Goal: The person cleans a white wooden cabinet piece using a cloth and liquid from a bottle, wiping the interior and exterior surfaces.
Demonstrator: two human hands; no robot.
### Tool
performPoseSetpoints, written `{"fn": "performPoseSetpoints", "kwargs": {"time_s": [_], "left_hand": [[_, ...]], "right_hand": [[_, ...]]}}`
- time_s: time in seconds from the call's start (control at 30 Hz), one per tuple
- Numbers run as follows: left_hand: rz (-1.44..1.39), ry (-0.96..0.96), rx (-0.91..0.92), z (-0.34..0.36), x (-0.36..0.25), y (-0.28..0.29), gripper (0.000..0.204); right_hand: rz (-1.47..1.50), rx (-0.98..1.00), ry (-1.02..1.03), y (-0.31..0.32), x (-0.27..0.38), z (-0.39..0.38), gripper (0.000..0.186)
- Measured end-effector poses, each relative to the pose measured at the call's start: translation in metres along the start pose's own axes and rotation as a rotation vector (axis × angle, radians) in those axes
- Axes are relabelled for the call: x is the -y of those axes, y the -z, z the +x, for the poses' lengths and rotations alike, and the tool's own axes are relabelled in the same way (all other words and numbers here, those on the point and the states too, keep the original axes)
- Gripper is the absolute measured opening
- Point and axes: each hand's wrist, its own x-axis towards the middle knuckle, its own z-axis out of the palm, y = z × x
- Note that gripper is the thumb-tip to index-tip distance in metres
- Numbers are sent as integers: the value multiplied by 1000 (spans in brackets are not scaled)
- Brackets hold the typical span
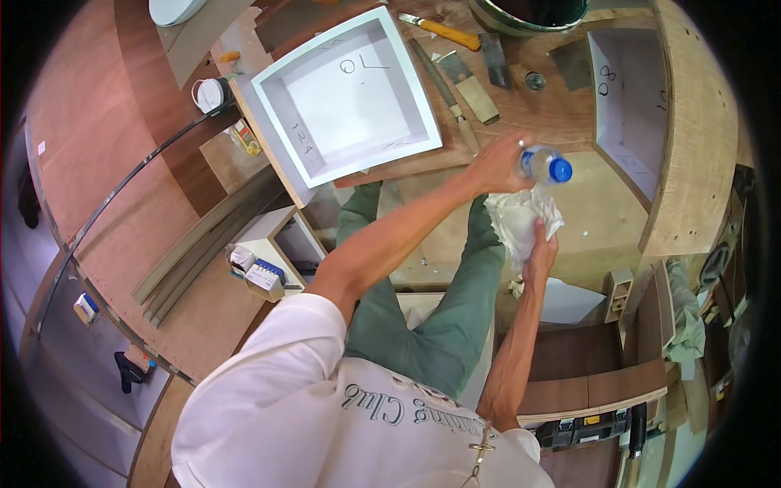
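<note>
My left hand [494, 163] is closed around a clear plastic bottle [537, 165] with a blue cap, which tilts toward the right. Just below it, my right hand [540, 254] grips a crumpled white cloth [514, 221], its fingers partly hidden by the folds. The cloth hangs under the bottle, over my right leg; whether the two touch I cannot tell. Beyond my left hand, a file with a wooden handle [446, 96] and a scraper [472, 89] lie on the wooden bench [561, 118].
A white-rimmed box [433, 122] stands at the bench's left, another box [633, 106] at its right. Farther back are a yellow-handled tool [443, 31], a dark flat blade [495, 60] and a bucket [496, 20]. Wooden strips [211, 240] lie left; a black tool case [582, 429] is lower right.
</note>
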Motion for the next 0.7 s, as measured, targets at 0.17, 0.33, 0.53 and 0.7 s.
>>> {"fn": "performPoseSetpoints", "kwargs": {"time_s": [0.17,0.33,0.53,0.7], "left_hand": [[85,61,28,-75,-11,34,69],[194,104,-1,-115,9,59,67],[265,290,89,-123,-13,110,62],[332,322,114,-112,-35,129,58]], "right_hand": [[-132,86,65,-21,0,-9,41],[-124,248,0,-50,10,-17,39],[221,419,-27,-94,29,-30,42],[293,509,-124,-101,49,-35,47]]}}
